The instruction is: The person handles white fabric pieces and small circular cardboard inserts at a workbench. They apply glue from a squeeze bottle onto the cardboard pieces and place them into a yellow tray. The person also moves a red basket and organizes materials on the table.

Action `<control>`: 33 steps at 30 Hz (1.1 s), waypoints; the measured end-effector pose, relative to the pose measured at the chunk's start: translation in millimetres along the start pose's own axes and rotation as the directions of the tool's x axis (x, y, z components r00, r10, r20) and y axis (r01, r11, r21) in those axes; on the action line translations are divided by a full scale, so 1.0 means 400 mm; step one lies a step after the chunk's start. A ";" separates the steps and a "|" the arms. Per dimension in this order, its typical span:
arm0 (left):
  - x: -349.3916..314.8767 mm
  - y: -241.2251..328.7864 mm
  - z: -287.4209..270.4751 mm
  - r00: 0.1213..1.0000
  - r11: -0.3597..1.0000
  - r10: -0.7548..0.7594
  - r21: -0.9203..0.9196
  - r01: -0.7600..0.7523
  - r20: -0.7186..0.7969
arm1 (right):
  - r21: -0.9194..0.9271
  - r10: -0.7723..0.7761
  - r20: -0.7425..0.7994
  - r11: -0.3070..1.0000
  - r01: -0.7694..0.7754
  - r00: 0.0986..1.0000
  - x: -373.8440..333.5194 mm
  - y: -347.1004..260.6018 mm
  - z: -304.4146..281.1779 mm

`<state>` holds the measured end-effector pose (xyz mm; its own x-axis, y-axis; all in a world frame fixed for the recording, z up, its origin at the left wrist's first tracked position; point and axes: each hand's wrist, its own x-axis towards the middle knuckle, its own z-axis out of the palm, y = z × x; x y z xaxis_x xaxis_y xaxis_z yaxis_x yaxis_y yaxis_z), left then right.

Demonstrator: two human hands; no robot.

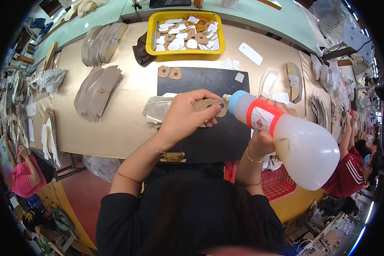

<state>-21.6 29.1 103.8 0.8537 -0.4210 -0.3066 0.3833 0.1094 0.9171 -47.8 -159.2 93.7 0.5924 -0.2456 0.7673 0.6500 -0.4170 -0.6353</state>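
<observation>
Head view, one moment; I note what lies under the hands. My left hand (184, 117) is curled over a small stack of tan, oval leather-like cut pieces with punched holes (210, 105), grip closed on them between thumb and fingers, held just above the black rectangular mat (209, 79) on the pale brown bench (128, 85); my right hand (266, 136) is wrapped round the neck of a large translucent white plastic squeeze bottle with a red band and pale blue nozzle cap (286, 132), grip shut on it; the bottle is tilted, its nozzle tip touching or just at the edge of the tan pieces, I cannot tell which.

Around: two more tan pieces (169, 72) lie side by side at the mat's far left corner; a sheaf of grey-clear film sheets (155, 109) sits beside and partly under the left hand; a yellow plastic tray of white and tan cut-outs (151, 40) stands beyond the mat; a dark brown folded cloth (141, 53) rests against its left wall; fanned bundles of grey-brown flat cut parts (96, 91) lie well to the left; a white rounded strip (250, 53) lies to the right of the tray.

In the way: the bottle's wide body hides the bench's near right corner; a red plastic basket (275, 181) shows below the bench edge.
</observation>
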 end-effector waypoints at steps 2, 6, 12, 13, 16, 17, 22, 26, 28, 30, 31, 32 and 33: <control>0.002 -0.001 -0.002 1.000 0.999 -0.001 -0.035 0.002 0.025 | -0.009 -0.011 -0.074 1.000 0.011 0.997 0.001 -0.002 0.004; 0.015 -0.005 -0.008 1.000 0.993 0.015 -0.114 -0.016 -0.004 | 0.190 0.151 -0.149 0.974 -0.121 0.977 -0.013 -0.021 -0.002; 0.018 -0.008 -0.006 0.999 0.998 0.030 -0.063 -0.032 -0.035 | 0.173 0.062 0.086 0.982 -0.076 0.994 -0.025 -0.008 -0.031; 0.018 -0.007 -0.006 0.999 0.998 0.031 -0.054 -0.032 -0.034 | 0.166 0.060 0.088 0.983 -0.074 0.994 -0.027 -0.004 -0.030; 0.016 -0.003 -0.007 0.999 0.996 0.034 -0.076 -0.037 -0.039 | 0.198 0.078 0.076 0.976 -0.092 0.994 -0.035 -0.003 -0.020; 0.017 -0.002 -0.007 0.999 0.996 0.019 -0.085 -0.022 -0.036 | 0.200 0.098 0.071 0.973 -0.111 0.993 -0.038 -0.005 -0.016; 0.018 -0.005 -0.009 0.999 0.993 0.015 -0.119 -0.020 -0.042 | 0.275 0.216 0.043 0.936 -0.219 0.975 -0.044 -0.021 -0.010; 0.053 -0.024 -0.030 0.999 0.999 0.008 0.043 -0.006 -0.039 | 0.346 0.288 -0.013 0.900 -0.266 0.957 -0.037 -0.027 -0.021; 0.108 -0.035 -0.058 0.998 0.980 -0.016 0.195 0.027 -0.060 | 0.351 0.307 -0.051 0.896 -0.271 0.950 -0.035 -0.029 -0.022; 0.175 -0.049 -0.090 0.996 0.941 -0.024 0.334 0.052 -0.086 | 0.353 0.341 -0.074 0.888 -0.296 0.937 -0.036 -0.033 -0.022; 0.209 -0.056 -0.105 0.994 0.914 -0.029 0.400 0.068 -0.104 | 0.340 0.340 -0.060 0.891 -0.301 0.938 -0.037 -0.035 -0.023; 0.237 -0.064 -0.119 0.991 0.880 -0.035 0.466 0.090 -0.126 | 0.329 0.336 -0.047 0.894 -0.303 0.941 -0.038 -0.037 -0.024; 0.258 -0.071 -0.131 0.989 0.852 -0.012 0.516 0.088 -0.148 | 0.317 0.332 -0.036 0.898 -0.305 0.942 -0.039 -0.038 -0.027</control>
<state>74.0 29.9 32.8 0.8918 -0.2841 -0.3521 0.2199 -0.4079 0.8862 -72.0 -158.5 92.3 0.7572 -0.4015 0.5151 0.5543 -0.0220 -0.8320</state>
